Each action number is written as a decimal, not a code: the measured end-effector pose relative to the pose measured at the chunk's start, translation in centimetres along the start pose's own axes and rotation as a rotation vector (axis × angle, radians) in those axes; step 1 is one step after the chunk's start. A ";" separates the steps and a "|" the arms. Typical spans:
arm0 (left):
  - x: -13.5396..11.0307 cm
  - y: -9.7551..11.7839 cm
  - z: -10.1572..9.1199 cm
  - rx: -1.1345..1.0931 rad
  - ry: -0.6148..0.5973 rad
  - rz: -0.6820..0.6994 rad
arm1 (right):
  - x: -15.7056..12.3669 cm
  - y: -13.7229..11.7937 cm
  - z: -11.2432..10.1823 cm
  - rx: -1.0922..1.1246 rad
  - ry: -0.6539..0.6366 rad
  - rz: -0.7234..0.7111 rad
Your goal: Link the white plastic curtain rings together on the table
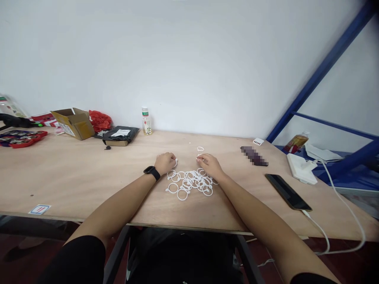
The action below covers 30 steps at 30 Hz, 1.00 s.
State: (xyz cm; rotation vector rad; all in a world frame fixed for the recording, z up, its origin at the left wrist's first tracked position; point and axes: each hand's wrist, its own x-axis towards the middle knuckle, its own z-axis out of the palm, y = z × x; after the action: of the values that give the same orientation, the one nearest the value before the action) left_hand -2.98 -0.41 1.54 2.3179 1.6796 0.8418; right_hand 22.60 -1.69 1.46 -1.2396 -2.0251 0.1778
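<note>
A heap of several white plastic rings (189, 182) lies on the plywood table (74, 181) between my wrists. My left hand (165, 162), with a black watch on its wrist, rests just beyond the heap with fingers curled on a white ring. My right hand (209, 164) lies at the heap's far right side, its fingertips pinched on a small white piece. One more white ring (200, 148) sits alone on the table just past my right hand.
A black phone (288, 192) with a white cable lies at the right, beside a white power strip (300, 168). Along the wall stand a small bottle (146, 122), a black parcel (120, 135), a cardboard box (74, 123) and a red bag (100, 120). A blue metal frame (322, 67) rises at the right.
</note>
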 end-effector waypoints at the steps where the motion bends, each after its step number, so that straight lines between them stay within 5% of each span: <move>1: 0.0 0.2 0.0 -0.051 0.027 0.016 | -0.1 -0.5 0.1 0.025 -0.001 -0.003; 12: -1.9 4.0 -0.2 -0.305 0.105 0.468 | -1.0 -4.6 0.4 0.230 -0.103 -0.065; 30: -1.8 3.7 0.1 -0.304 0.078 0.556 | -1.1 -4.2 0.3 0.240 -0.052 -0.033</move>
State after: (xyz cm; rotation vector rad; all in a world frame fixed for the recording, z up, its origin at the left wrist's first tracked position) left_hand -0.23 -3.36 2.43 2.5720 0.8375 1.1946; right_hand 19.69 -4.70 2.65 -1.0596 -1.9994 0.4279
